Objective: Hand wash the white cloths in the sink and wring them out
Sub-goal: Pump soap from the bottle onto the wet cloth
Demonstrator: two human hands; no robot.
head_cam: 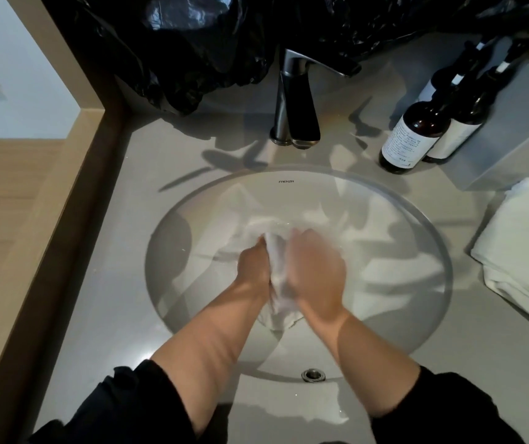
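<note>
A bunched wet white cloth (278,277) is pressed between my two hands over the middle of the round white sink (173,238). My left hand (253,267) grips it from the left, fingers closed on the fabric. My right hand (316,270) covers it from the right and is blurred by motion. More white cloth (256,229) lies in the basin behind my hands, in shallow water. The cloth's lower end (284,318) hangs below my wrists.
A dark metal faucet (295,104) stands behind the basin. Two dark bottles (413,133) and a grey box (519,123) sit at the back right. Folded white cloths (526,245) lie on the counter at right. A black plastic bag (192,43) covers the back. An overflow hole (313,374) sits near me.
</note>
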